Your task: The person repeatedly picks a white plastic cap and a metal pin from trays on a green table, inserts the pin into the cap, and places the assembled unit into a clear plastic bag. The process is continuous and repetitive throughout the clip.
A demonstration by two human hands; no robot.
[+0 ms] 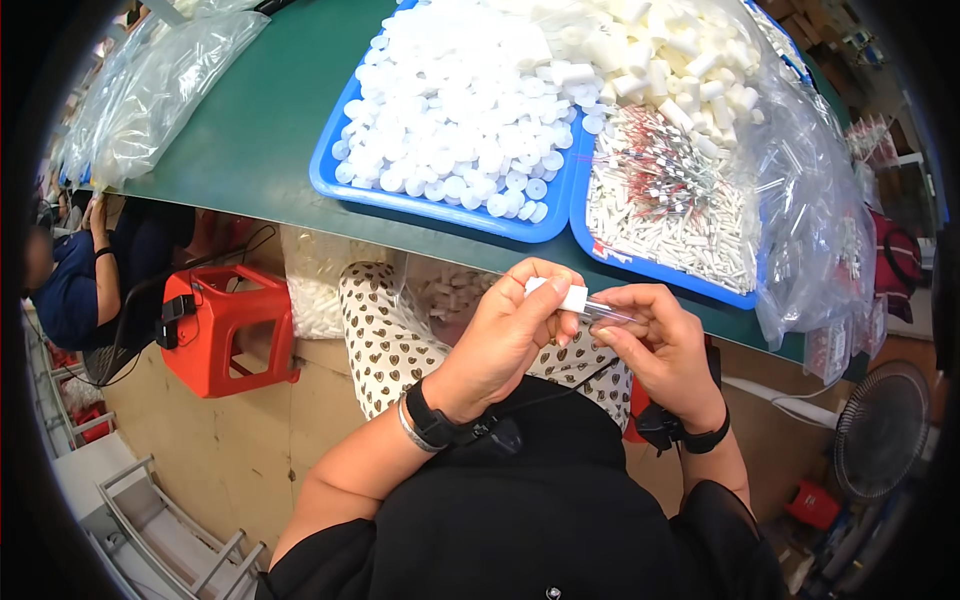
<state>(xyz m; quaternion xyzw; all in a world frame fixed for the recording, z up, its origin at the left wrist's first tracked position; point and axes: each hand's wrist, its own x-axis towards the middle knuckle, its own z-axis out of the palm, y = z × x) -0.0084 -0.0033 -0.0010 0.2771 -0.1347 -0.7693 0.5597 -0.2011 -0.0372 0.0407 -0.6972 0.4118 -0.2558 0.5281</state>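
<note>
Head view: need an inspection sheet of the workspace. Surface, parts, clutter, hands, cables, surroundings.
Surface: green table, carrying two blue trays.
Parts: left tray heaped with white discs; right tray holds small white sticks, with red-and-grey wires on top and cream cylinders behind.
Clutter: clear plastic bags at the table's left and beside the right tray.
Hands: left hand grips a white block; right hand pinches a thin see-through piece, exact kind unclear.
Cables: black cord near the lap.
Surroundings: red stool, fan, seated co-worker.
</note>
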